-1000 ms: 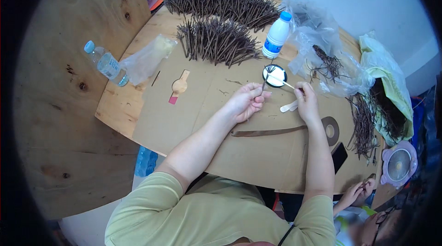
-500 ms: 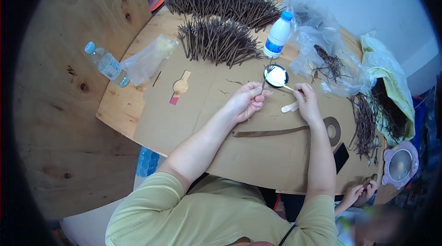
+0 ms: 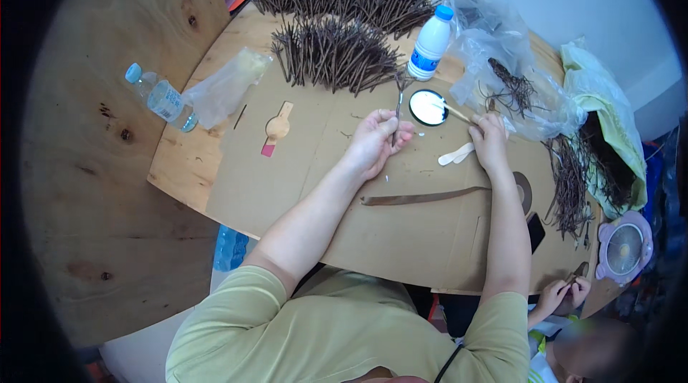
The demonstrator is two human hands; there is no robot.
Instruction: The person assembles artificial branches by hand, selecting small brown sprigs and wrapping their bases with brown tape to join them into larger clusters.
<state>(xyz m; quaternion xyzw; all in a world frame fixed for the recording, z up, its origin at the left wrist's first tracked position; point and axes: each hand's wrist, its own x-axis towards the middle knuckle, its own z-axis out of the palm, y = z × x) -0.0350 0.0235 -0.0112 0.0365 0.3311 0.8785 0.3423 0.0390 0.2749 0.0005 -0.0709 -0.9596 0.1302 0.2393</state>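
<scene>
My left hand (image 3: 378,143) pinches a thin brown forked twig (image 3: 398,103), which stands nearly upright left of a round black-rimmed dish (image 3: 418,120) of white paste. A whitish spot shows near the twig's fork. My right hand (image 3: 490,141) is closed at the near end of a pale wooden stick (image 3: 457,112), whose far end lies over the dish's rim. Just below that hand, flat wooden spatulas (image 3: 456,154) lie on the cardboard (image 3: 423,232). Behind the dish stands a white bottle with a blue cap (image 3: 431,42).
Dense bunches of brown twigs (image 3: 335,53) stand at the back. Plastic bags (image 3: 494,42) and loose twigs (image 3: 570,193) lie to the right, by a purple fan (image 3: 623,250). A strip of brown tape (image 3: 423,198), a phone (image 3: 535,231) and a clear bottle (image 3: 166,101) are around. Another person's hands (image 3: 562,295) work at lower right.
My left hand has drawn left from the dish, bringing the twig away from it. My right hand has shifted right and slightly farther off, with the stick now resting over the rim.
</scene>
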